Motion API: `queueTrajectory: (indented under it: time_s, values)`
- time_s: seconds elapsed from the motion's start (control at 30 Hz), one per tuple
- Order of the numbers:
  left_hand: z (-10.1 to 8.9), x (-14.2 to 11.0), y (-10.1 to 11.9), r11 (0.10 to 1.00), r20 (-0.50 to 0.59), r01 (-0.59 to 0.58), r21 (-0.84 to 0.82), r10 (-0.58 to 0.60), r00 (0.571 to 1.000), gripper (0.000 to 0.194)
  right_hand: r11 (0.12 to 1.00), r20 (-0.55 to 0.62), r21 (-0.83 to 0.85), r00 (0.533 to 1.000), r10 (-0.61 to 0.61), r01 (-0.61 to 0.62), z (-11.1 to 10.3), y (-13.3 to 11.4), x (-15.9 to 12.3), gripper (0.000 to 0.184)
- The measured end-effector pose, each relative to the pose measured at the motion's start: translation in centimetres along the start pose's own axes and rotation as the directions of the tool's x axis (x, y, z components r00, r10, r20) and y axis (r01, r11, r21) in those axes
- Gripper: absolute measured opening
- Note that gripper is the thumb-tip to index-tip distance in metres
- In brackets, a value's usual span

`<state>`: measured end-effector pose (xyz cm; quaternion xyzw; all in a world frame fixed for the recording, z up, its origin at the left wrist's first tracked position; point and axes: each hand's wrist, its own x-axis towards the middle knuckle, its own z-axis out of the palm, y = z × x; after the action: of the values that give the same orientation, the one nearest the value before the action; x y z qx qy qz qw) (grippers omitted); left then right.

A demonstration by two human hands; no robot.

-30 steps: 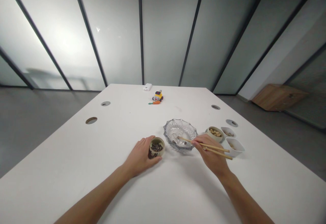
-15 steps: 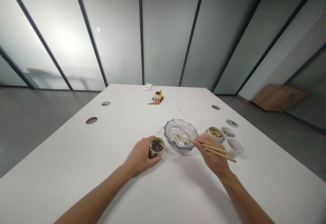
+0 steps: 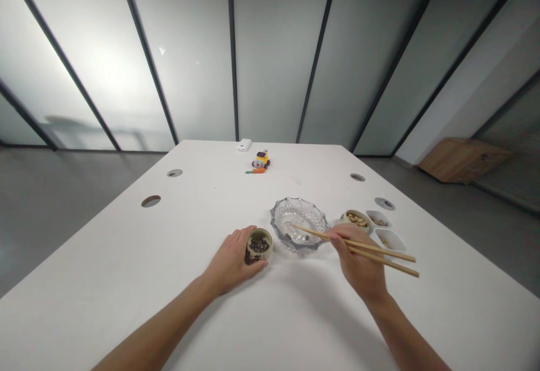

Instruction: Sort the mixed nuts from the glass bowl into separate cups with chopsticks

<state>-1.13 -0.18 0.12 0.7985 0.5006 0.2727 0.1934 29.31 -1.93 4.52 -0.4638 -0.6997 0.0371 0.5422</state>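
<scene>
My left hand (image 3: pixel 231 263) is wrapped round a small ceramic cup (image 3: pixel 260 254) with dark lettering, standing upright on the table. Dark beans (image 3: pixel 259 244) lie inside it. In my right hand (image 3: pixel 359 261) is a pair of wooden chopsticks (image 3: pixel 386 253), their back ends sticking out to the right. The chopstick tips reach over a scalloped clear glass bowl (image 3: pixel 323 219), just right of the cup. A few small dark pieces (image 3: pixel 307 237) rest in the near part of the bowl. I cannot tell whether anything sits between the tips.
Beyond my right hand stand a ceramic bowl of pale nuts (image 3: pixel 356 219) and two white dishes (image 3: pixel 399 250), (image 3: pixel 386 216) with small bits inside. Farther back on the white table (image 3: pixel 202 219) are a yellow toy vehicle (image 3: pixel 261 160), an orange toy carrot (image 3: pixel 256 171) and a white box (image 3: pixel 243 144).
My right hand has shifted slightly right, and the chopsticks' back ends have swung right and a little nearer me. My left hand and the cup stay in place.
</scene>
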Motion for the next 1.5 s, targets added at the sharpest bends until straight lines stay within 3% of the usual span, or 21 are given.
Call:
queueTrajectory:
  time_s: [0.17, 0.27, 0.53, 0.87, 1.5]
  values:
    - [0.0, 0.0, -0.1, 1.000, 0.006, -0.010, 0.006, 0.010, 1.000, 0.064, 1.000, 0.185, -0.027, 0.983, -0.003, 0.008, 0.5, 0.7, 0.0, 0.041]
    - [-0.2, 0.0, 0.1, 1.000, 0.017, -0.011, 0.012, 0.011, 1.000, 0.062, 1.000, 0.238, -0.003, 0.971, 0.001, 0.000, 1.0, 0.7, -0.2, 0.039]
    - [-0.1, 0.1, 0.1, 1.000, 0.024, 0.003, 0.008, -0.003, 1.000, 0.063, 0.999, 0.136, -0.031, 0.990, -0.024, 0.029, 0.8, 1.3, 0.0, 0.035]
    - [0.3, 0.0, -0.5, 0.999, -0.003, -0.033, 0.009, 0.033, 0.999, 0.066, 0.990, 0.251, 0.139, 0.967, -0.050, 0.015, 2.4, 1.5, -1.0, 0.024]
    - [0.3, 0.0, -0.3, 1.000, 0.007, -0.025, 0.015, 0.025, 1.000, 0.063, 0.989, 0.189, 0.146, 0.980, -0.061, 0.033, 2.6, 1.6, -1.0, 0.022]
